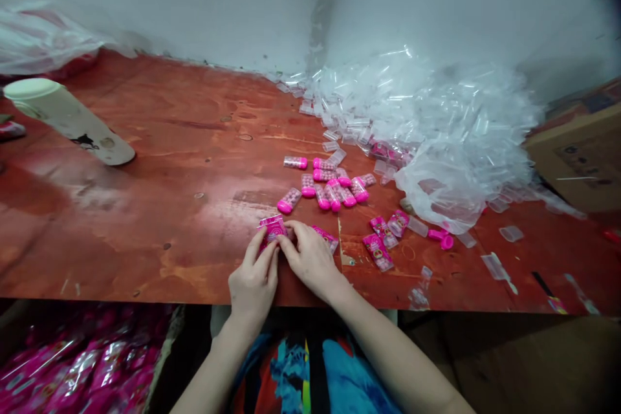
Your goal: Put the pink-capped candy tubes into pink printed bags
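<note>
Left hand (252, 278) and right hand (310, 259) — fingers clamped on pink packet (272, 228), capped tubes (330, 187) beyond

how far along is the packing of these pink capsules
Done, apparently: a cluster of filled pink-capped capsules lies on the red table, and a few pink sachets beside them. In hand: the left hand and right hand both pinch one pink packet. Left: a big heap of empty clear capsules by the wall, so most seems undone.
</note>
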Motion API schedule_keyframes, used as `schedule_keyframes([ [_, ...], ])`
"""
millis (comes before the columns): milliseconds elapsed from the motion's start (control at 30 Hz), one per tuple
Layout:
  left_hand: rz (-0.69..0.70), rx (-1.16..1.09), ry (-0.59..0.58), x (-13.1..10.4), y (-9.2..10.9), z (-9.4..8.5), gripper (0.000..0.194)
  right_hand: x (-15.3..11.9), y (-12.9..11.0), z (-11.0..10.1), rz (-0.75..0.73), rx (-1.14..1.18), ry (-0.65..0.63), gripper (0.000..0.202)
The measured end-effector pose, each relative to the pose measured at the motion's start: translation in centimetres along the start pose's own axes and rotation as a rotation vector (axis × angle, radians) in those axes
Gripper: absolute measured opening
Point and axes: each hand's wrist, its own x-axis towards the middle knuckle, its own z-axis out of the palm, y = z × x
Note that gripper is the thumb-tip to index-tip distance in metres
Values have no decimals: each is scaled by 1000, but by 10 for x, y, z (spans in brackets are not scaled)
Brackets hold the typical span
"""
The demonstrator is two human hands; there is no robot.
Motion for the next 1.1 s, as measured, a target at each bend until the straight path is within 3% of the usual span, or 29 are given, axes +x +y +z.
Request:
schedule_keyframes([
  [133,44,-101,50,-2,2,-1,25,13,0,3,118,239,-76,26],
  [267,7,-219,78,2,6,-8,25,19,13,11,159,617,-48,30],
  [367,-260,-432,99,11,8,-14,34,17,20,11,159,705,-13,34],
  [467,-582,-747,-21,19,10,-17,48,11,21,5,139,750,-10,32],
  [600,-751,-1003,-206,24,13,-19,39,2,17,-2,115,692,-28,31],
  [700,-749,-982,-162,27,8,-18,35,-1,16,-3,80,473,22,33],
  [767,-674,-857,-120,30,0,-17,33,0,18,-4,53,329,79,35],
  [900,-383,-306,-85,37,-9,-20,36,4,26,-10,72,315,144,35],
  [967,-363,-77,2,39,-3,-24,48,4,29,-15,83,381,151,37],
  [1033,-366,-108,100,40,8,-27,49,3,30,-18,74,442,136,39],
  [1100,-399,-429,38,40,19,-26,38,1,29,-19,51,495,100,40],
])
